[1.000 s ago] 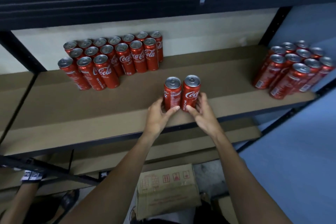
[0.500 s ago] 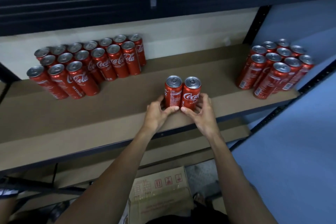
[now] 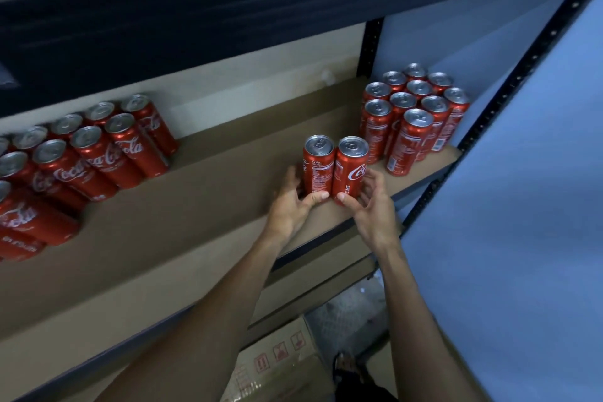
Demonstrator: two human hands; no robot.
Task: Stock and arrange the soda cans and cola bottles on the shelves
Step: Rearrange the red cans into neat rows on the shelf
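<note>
Two tall red cola cans stand upright side by side on the brown shelf board [image 3: 208, 202], near its front edge. My left hand [image 3: 292, 206] grips the left can [image 3: 318, 166] low down, thumb across its front. My right hand [image 3: 370, 206] grips the right can [image 3: 349, 170] the same way. A block of several red cans [image 3: 414, 114] stands just to their right at the shelf's end. Another group of several cans [image 3: 81, 157] fills the back left of the shelf.
A dark metal beam of the upper shelf [image 3: 228, 19] runs overhead. A perforated black upright [image 3: 509, 91] and a blue wall [image 3: 522, 238] close the right side. Below, a lower shelf board [image 3: 319, 274] and a cardboard box [image 3: 277, 365] on the floor show.
Both hands have carried the two cans to the right along the shelf, close to the right block of cans. My view has swung right too, so the left group sits at the frame's edge.
</note>
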